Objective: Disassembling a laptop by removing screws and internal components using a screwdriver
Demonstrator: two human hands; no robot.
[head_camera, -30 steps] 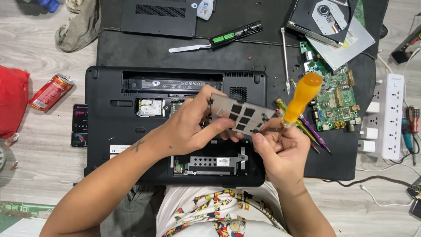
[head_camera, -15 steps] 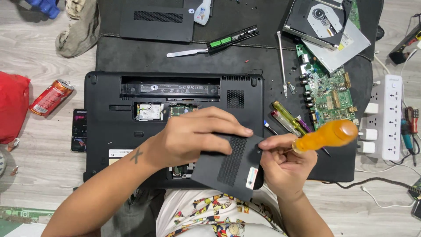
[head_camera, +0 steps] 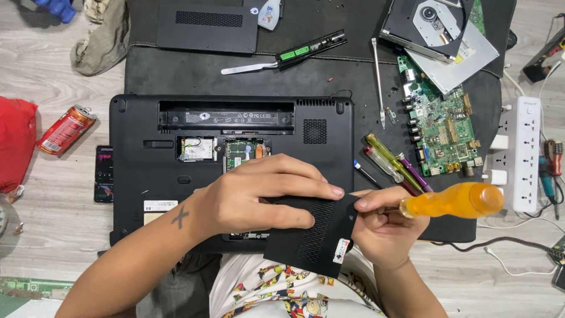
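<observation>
1. While pressed flat on a black vented cover panel (head_camera: 315,232), left hand (head_camera: 259,197) lay with fingers spread over it, gripping nothing, just holding it down over the laptop's (head_camera: 141,176) front edge.
2. Right hand (head_camera: 382,229) clenched round an orange-handled screwdriver (head_camera: 453,201), thumb and forefinger pinched at the panel's right corner. Couldn't make out the tip, hidden behind fingers.
3. Panel sat tilted, partly hanging off the laptop toward the lap, small sticker near its lower corner.
4. Laptop lay upside down on a dark mat (head_camera: 176,73), memory bay open just above the left hand, green boards showing inside.
5. Off to the right: a few more screwdrivers (head_camera: 388,159), a green circuit board (head_camera: 444,126), an optical drive (head_camera: 438,26) at the top, tweezers (head_camera: 378,79) beside it.
6. White power strip (head_camera: 524,153) lay further right on the wooden floor.
7. Left side: crushed red can (head_camera: 66,129) on the floor, phone (head_camera: 103,174) touching the laptop's edge.
8. Up top: another black cover (head_camera: 207,28) and a green-and-black pry tool (head_camera: 288,53).
</observation>
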